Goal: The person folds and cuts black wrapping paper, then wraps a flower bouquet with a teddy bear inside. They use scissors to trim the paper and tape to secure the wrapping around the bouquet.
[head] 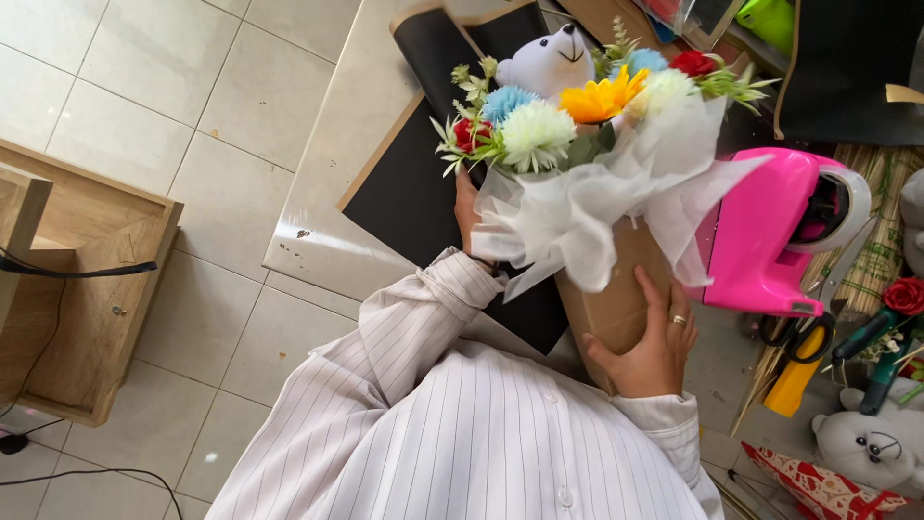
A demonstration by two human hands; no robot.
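Two hands [647,347] clasping bouquet [587,173], elbows bent

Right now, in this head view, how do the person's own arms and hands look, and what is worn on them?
Both arms wear long sleeves of a white shirt with thin dark vertical stripes; white buttons run down its front. The left sleeve ends in a buttoned cuff at the wrist, and the right cuff is wrinkled. Both hands are bare, without gloves. The right hand wears a ring on one finger. The left hand is mostly hidden.

Bouquet [577,125]: matt brown paper wrap, sheer white tissue, soft fabric-like flowers, plush bear [551,60]. Black sheet [414,183]: matt paper. Tape dispenser [760,236]: glossy pink plastic. Floor [192,116]: smooth glossy tile. Box [87,289]: bare wood. Shirt [481,433]: striped cloth.
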